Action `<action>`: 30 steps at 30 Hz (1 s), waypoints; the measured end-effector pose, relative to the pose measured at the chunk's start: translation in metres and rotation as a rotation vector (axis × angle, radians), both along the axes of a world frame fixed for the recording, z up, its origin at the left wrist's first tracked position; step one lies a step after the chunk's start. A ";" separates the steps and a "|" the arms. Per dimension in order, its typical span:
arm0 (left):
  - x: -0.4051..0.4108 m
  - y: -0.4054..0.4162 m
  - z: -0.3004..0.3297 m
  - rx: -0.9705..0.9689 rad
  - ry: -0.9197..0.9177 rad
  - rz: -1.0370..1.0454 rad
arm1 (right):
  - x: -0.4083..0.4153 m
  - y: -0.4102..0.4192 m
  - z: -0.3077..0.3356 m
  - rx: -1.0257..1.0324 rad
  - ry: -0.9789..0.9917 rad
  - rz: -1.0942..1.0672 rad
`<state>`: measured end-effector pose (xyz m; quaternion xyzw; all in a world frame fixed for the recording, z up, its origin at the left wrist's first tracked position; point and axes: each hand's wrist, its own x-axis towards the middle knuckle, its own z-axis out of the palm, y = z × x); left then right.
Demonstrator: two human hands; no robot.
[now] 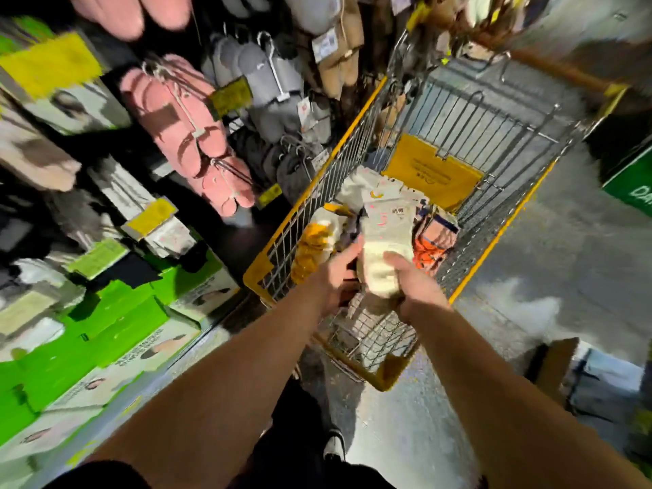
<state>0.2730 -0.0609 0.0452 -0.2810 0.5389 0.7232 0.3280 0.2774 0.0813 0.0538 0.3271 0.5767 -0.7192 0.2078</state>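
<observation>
Right hand (420, 287) grips cream, pink-labelled sock pack (384, 241); left hand (335, 277) seemingly holds it.

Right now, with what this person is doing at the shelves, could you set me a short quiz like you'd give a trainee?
1. True or false: the right hand has its grip on the cream sock pack.
2. Pick one: the slippers hanging to the left of the cart are A) pink, B) blue, C) red.
3. Fill the gap: the cart's rim is coloured ____.

Key: 1 true; 2 A; 3 yellow.
</observation>
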 end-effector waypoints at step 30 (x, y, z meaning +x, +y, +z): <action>0.388 -0.372 0.241 -0.296 0.758 1.121 | 0.258 -0.425 0.265 -0.012 1.030 1.158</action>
